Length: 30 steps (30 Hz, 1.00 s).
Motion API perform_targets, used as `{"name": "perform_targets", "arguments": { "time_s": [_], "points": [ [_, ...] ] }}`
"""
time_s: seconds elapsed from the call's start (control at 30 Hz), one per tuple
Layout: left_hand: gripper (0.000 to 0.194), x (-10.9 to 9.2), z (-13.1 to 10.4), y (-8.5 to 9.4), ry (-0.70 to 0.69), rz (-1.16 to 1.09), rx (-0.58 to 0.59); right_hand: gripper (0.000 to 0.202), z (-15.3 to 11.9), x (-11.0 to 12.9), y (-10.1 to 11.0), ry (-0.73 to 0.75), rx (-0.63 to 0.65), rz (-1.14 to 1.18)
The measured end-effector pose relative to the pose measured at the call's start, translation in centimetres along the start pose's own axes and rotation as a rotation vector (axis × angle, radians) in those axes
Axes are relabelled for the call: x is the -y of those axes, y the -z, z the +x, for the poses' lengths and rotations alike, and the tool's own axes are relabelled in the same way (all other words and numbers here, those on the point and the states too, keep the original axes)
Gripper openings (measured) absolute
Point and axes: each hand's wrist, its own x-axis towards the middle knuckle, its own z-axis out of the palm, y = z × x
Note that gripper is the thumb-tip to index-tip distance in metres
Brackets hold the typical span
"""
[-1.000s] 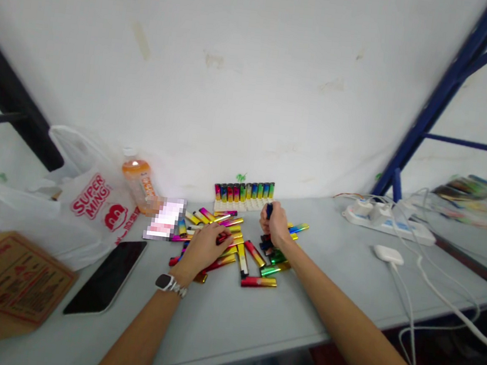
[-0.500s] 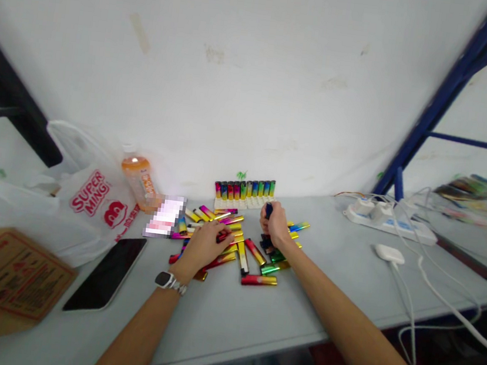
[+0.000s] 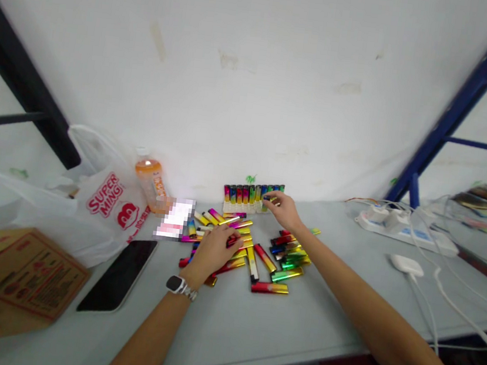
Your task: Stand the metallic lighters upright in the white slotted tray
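At the white rack of upright lighters by the wall, right hand reached forward, forearm slanting in from lower right. Left hand lay low over the loose lighters. Bare table lay between right forearm and power strip; front edge well apart from both hands; phone bounded the left side. Right grip: thumb and fingertips nearly together, pinching a dark lighter. Left grip: fingers curled at a red lighter; whether held or merely touched, could not tell.
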Motion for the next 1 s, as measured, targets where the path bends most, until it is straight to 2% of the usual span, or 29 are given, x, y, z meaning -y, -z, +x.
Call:
{"name": "perform_targets", "arguments": {
  "time_s": [0.27, 0.57, 0.73, 0.83, 1.0],
  "points": [
    [0.022, 0.7, 0.2, -0.6, -0.016, -0.020, -0.021, 0.020, 4.6, -1.3, -0.9, 0.145, 0.128, -0.252],
    [0.023, 0.7, 0.3, -0.7, -0.001, -0.003, -0.023, 0.016, 7.3, -3.3, -1.7, 0.124, 0.239, -0.262],
    [0.022, 0.4, 0.1, -0.4, -0.004, -0.022, -0.016, 0.026, 6.5, -3.0, -1.3, 0.187, 0.219, -0.506],
    [0.022, 0.2, -0.1, -0.3, -0.001, -0.018, -0.020, 0.037, 5.2, -2.2, -1.0, 0.150, 0.194, -0.658],
    [0.024, 0.3, -0.1, -0.3, -0.007, 0.006, -0.017, 0.059, 2.2, -0.2, 0.5, 0.113, 0.307, -0.818]
  ]
}}
